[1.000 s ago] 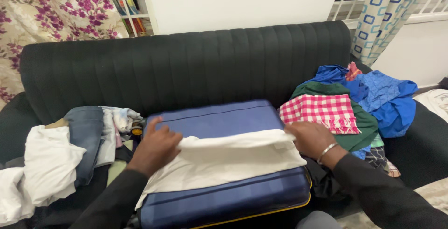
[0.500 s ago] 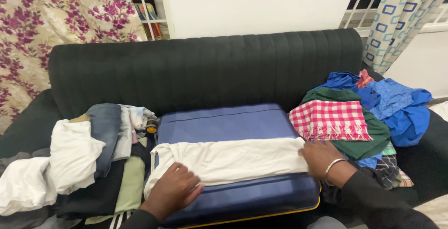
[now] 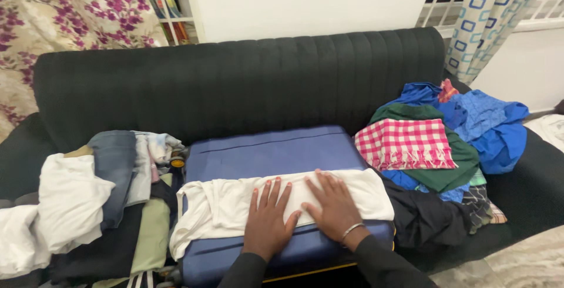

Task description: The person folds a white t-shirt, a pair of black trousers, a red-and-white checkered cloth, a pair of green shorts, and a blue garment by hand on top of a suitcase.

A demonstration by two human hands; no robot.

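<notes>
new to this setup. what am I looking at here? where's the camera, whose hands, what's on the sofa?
There is no machine here: a person works with two bare hands, and the single camera sits on that person's head, looking down. So the left hand and right hand, the right with a bracelet at the wrist, are the wearer's own. Both lie flat, palms down and side by side, on a white garment folded into a long strip. Neither hand has a grip on anything; they only press on it. The garment lies across a blue suitcase that lies closed on a dark sofa. To the left is a pile of clothes, white, denim and green. To the right is another heap with a red checked cloth on top.
</notes>
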